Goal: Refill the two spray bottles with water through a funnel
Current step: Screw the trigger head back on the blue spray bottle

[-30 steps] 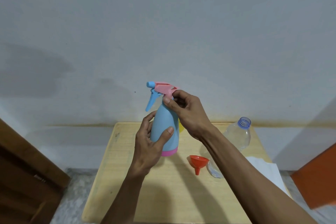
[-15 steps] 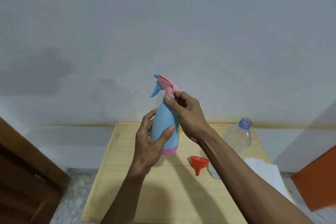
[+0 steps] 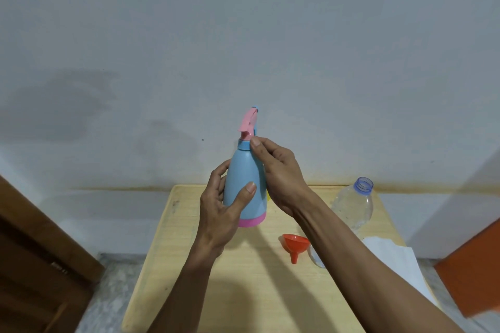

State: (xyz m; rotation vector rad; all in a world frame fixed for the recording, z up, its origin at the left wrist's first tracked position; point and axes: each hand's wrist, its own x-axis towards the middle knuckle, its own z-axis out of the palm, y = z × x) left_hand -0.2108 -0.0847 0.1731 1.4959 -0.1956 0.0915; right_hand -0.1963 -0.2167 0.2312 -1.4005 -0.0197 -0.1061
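Observation:
I hold a light blue spray bottle point(image 3: 244, 178) with a pink base upright above the wooden table point(image 3: 251, 286). My left hand point(image 3: 224, 208) wraps its body. My right hand point(image 3: 276, 170) pinches the collar under the pink and blue spray head point(image 3: 249, 123), whose nozzle points away from me. An orange funnel point(image 3: 295, 244) lies on its side on the table to the right. A clear plastic water bottle point(image 3: 354, 205) with an open blue neck stands at the back right. A sliver of something yellow point(image 3: 268, 195) shows behind the blue bottle.
White paper point(image 3: 392, 254) lies at the table's right edge, partly under my right forearm. A dark wooden panel point(image 3: 35, 251) stands at the left and an orange surface point(image 3: 476, 265) at the right. A pale wall rises directly behind the table.
The spray head has turned: its nozzle pointed left a second ago and now points away from me. My right fingers have slid down to the collar. The left hand's grip is unchanged.

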